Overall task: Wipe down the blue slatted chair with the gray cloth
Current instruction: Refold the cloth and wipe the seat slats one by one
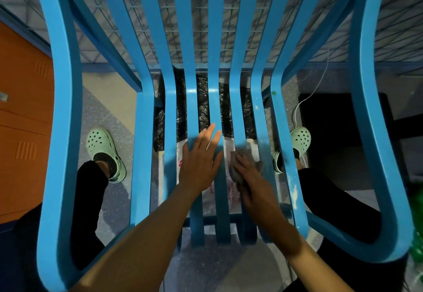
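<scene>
The blue slatted chair (146,131) stands between the person's mint-green clogs (103,147). The left hand (201,161) lies flat, fingers straight, on its seat slats; the right hand (250,178) clutches the crumpled gray cloth (237,173) there. Red print on the white plastic bag (229,147) beneath is illegible.

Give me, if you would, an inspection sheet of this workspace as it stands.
Surface: speckled floor under and around the chair.
Job's things: blue slatted chair seen from above, pale marks on a right-side slat; gray cloth bunched on the seat slats right of centre.
Clutter: black plastic bag and white printed bag lying beneath the seat.
Hands: left hand flat on the seat slats, fingers straight; right hand grips the cloth.
Cables: white cable trailing to the floor at the right.
Surroundings: orange cabinet at the left, wire mesh behind the backrest, the person's green clogs either side of the seat.
</scene>
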The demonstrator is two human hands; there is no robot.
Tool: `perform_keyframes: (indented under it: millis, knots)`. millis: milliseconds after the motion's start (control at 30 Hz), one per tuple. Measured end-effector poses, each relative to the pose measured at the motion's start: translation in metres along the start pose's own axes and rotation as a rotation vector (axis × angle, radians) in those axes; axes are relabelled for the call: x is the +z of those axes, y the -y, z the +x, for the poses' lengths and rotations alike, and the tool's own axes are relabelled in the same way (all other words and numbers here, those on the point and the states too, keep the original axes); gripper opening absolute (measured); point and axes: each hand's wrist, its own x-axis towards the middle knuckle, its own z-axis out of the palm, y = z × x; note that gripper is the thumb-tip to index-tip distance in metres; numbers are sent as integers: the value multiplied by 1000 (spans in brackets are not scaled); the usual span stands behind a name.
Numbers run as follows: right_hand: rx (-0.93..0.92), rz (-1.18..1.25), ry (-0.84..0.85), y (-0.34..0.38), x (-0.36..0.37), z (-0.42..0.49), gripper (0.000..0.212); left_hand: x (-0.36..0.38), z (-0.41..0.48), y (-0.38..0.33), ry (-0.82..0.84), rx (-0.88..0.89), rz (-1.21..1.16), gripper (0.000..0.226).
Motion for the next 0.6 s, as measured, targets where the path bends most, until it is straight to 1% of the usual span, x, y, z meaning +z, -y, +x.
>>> perform_keyframes:
  millis: [100, 167, 267, 300, 433, 500, 600]
  knots:
    - [32, 44, 6, 3, -8, 20, 56, 1, 0, -1, -5, -2, -13, 53]
    - [33, -17, -15, 0, -14, 52, 46, 0, 0, -2, -7, -1, -25, 53]
    - [-32, -124, -65, -7, -21, 115, 42, -1, 1, -3, -10, 0, -42, 53]
    - [-55, -143, -83, -10, -23, 137, 42, -1, 1, -3, -3, -3, -43, 53]
    - [7, -188, -67, -14, -31, 200, 50, 3, -3, -4, 36, -24, -66, 54]
    - [-4, -199, -72, -13, -31, 209, 53, 3, -2, -4, 39, -35, -62, 55]
    - [4, -156, -102, -12, -26, 194, 51, 1, 2, -2, 34, -40, -64, 54]
